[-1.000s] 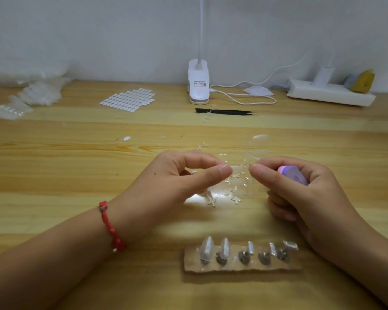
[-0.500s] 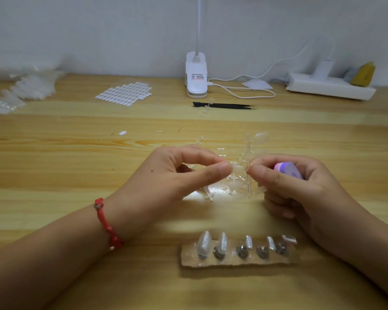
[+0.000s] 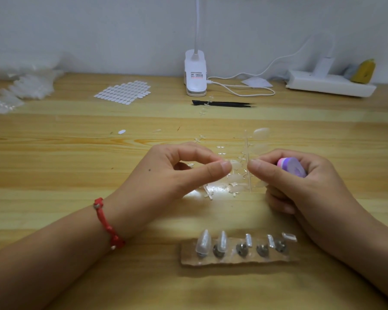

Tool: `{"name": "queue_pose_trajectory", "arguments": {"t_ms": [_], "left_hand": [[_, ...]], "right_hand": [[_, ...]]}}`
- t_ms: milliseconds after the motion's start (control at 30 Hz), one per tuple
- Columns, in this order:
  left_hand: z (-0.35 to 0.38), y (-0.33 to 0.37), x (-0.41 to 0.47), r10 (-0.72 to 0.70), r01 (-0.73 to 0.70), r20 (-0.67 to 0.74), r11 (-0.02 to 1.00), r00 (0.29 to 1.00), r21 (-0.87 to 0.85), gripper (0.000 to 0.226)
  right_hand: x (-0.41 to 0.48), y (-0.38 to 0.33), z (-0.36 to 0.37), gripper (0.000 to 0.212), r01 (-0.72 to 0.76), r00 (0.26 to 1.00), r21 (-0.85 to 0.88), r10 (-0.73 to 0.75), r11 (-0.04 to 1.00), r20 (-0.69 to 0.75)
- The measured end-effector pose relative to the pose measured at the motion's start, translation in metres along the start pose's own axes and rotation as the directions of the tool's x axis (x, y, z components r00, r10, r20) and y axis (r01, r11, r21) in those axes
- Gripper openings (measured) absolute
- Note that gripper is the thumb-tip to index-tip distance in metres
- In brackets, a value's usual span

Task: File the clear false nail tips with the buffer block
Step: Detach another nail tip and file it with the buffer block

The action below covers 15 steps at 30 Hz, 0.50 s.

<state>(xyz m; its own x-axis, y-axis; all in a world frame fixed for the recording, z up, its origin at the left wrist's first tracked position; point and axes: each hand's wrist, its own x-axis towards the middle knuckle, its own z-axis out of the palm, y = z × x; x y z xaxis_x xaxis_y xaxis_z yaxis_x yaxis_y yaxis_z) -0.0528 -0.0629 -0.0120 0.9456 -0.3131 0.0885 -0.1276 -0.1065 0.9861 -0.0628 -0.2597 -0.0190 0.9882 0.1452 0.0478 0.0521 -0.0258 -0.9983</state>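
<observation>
Head view, wooden bench (image 3: pixel 54 157), both hands raised just above it at centre. Left hand (image 3: pixel 179 175): grip closed, thumb and forefinger tips pressed together at the left edge of the rack of clear false nail tips (image 3: pixel 248 153); they seem to pinch one tip on it, though the plastic is too transparent to make out the contact. Right hand (image 3: pixel 305 189): thumb and forefinger pinch the rack's upright stem from the right, and the other fingers curl round the buffer block (image 3: pixel 292 168), pink and purple, with one end poking out above the knuckles. The block is not touching any tip. The rack stands roughly vertical between the two hands, its oval tips branching off both sides. Thumb tips are close, not touching each other. Red cord bracelet (image 3: pixel 108 224) on the left wrist. Loose clear offcuts (image 3: pixel 211 193) lie on the bench under the hands. Near edge: cardboard strip (image 3: pixel 235 259) carrying five small stands, the two leftmost capped with pale nail tips. Far side: white clip lamp base (image 3: pixel 195 74) with its cable, black tweezers (image 3: pixel 222 104) in front of it, a sheet of small white oval tabs (image 3: pixel 123 92) to the left, a white power strip (image 3: pixel 329 85) to the right.
</observation>
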Motion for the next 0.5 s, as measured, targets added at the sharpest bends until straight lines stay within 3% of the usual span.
{"name": "queue_pose_trajectory", "arguments": {"t_ms": [200, 500], "left_hand": [[0.0007, 0.001, -0.001, 0.021, -0.021, 0.007, 1.0, 1.0, 0.017, 0.024], [-0.0009, -0.0019, -0.0004, 0.018, -0.018, 0.002, 1.0, 1.0, -0.003, 0.019]], "right_hand": [[-0.0008, -0.0014, 0.0045, 0.024, 0.022, 0.998, -0.023, -0.023, 0.999, -0.055], [0.0003, -0.0004, 0.0043, 0.028, 0.016, 0.996, -0.047, -0.02, 0.999, -0.084]]}}
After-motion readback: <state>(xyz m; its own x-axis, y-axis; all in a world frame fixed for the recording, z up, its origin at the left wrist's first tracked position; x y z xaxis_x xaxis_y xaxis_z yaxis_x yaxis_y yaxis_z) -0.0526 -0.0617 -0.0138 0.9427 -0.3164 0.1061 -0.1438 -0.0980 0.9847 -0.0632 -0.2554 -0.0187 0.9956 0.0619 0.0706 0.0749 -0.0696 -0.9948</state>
